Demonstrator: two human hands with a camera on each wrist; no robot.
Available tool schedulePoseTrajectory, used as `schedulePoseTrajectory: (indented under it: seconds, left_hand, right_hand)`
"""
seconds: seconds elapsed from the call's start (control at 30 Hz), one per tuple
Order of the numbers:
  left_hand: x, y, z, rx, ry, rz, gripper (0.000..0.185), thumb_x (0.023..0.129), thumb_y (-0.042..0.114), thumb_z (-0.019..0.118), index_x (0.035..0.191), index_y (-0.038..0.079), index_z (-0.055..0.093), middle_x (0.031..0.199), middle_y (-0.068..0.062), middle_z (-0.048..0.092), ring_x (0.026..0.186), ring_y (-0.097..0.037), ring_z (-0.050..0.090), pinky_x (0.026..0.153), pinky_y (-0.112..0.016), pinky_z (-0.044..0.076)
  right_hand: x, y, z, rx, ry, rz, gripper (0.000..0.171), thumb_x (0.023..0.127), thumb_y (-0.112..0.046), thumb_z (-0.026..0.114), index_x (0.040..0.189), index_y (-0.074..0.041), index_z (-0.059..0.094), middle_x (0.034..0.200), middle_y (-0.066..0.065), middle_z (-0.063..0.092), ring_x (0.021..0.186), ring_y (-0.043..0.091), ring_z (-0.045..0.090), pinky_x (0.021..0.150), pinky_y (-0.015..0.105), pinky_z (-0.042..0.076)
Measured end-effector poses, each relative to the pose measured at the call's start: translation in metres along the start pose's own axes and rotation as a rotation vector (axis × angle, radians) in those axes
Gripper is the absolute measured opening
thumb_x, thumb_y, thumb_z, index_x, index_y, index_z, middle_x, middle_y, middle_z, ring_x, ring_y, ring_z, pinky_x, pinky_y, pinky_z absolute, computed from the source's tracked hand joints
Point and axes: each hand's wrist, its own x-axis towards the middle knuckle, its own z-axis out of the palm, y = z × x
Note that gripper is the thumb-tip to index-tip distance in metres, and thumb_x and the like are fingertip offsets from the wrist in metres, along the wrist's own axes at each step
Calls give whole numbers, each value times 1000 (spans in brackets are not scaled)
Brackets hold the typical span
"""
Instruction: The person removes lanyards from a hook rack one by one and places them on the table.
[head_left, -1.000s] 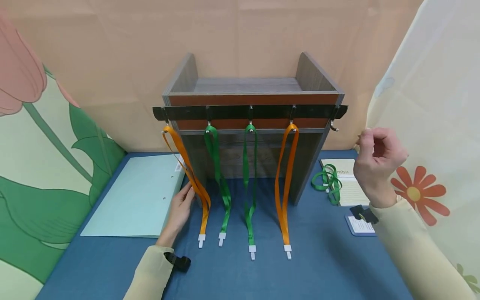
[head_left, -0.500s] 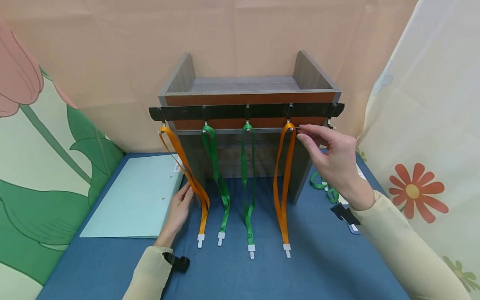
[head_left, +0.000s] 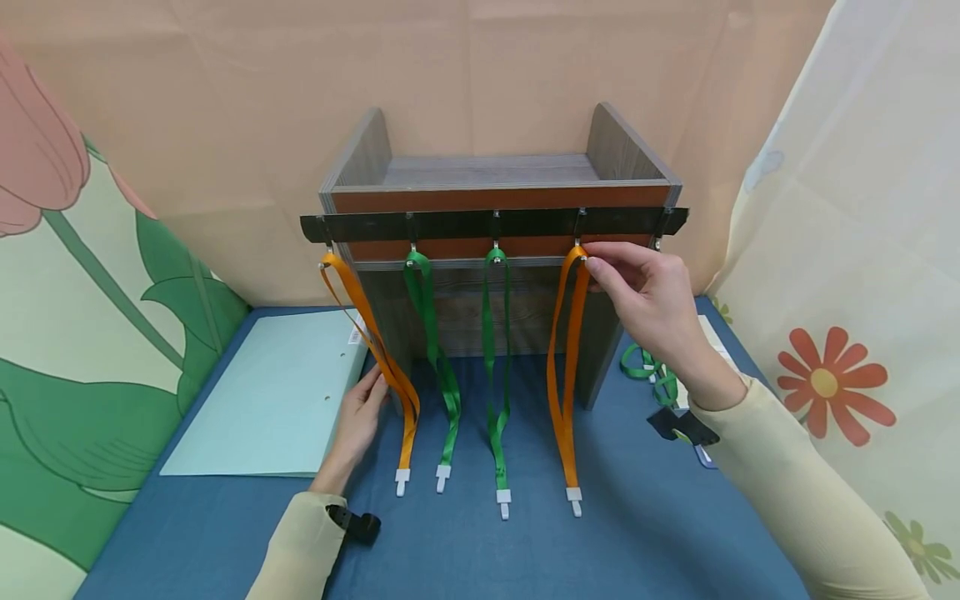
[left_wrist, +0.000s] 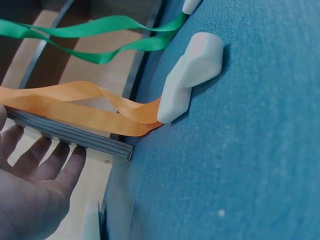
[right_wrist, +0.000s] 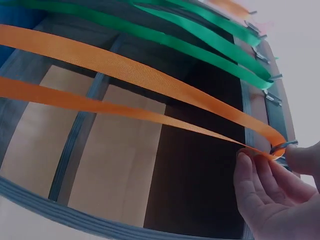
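With thumb and fingers my right hand (head_left: 648, 296) pinches the top of the right-hand orange lanyard (head_left: 567, 400), close to its hook; the right wrist view shows this orange strap (right_wrist: 150, 80) running to my fingertips. My left hand (head_left: 358, 425) touches the left side panel of a grey wooden shelf unit (head_left: 487, 171), its fingers (left_wrist: 75, 162) against the panel's outer side. Beside that hand hangs another orange lanyard (head_left: 375, 346). Two green lanyards, one left (head_left: 431, 333) and one right (head_left: 497, 417), hang between the orange ones. Each lanyard ends in a white clip.
A black hook rail (head_left: 457, 225) crosses the unit's front; my right hand covers part of its right end. A pale blue folder (head_left: 255, 400) lies at left on the blue cloth (head_left: 480, 558). At right, a green lanyard (head_left: 663, 385) lies coiled over a notebook, partly behind my arm.
My right hand has come left from beside the unit to the right-hand orange lanyard and now pinches its top. The left hand stays at the side panel.
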Motion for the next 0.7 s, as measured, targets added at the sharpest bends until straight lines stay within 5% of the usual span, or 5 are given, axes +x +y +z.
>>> schedulePoseTrajectory:
  seconds: [0.43,0.7]
  left_hand:
    - [-1,0,0,6,-4,11,43,105,24,41,145,8,42,138,-16,48,117,-30,49,97,-49,42]
    - [-1,0,0,11,8,8,43,104,24,42,144,7,44,135,-15,51,114,-27,51,95,-48,44]
  right_hand:
    - [0,-6,1,-50,22,14,20,92,-12,65,108,0,69,100,10,68,77,19,64,71,17,51]
    - [-4,-16,-5,-117,85,-102,16,90,-10,67,103,0,71,93,4,69,76,10,62,68,18,51]
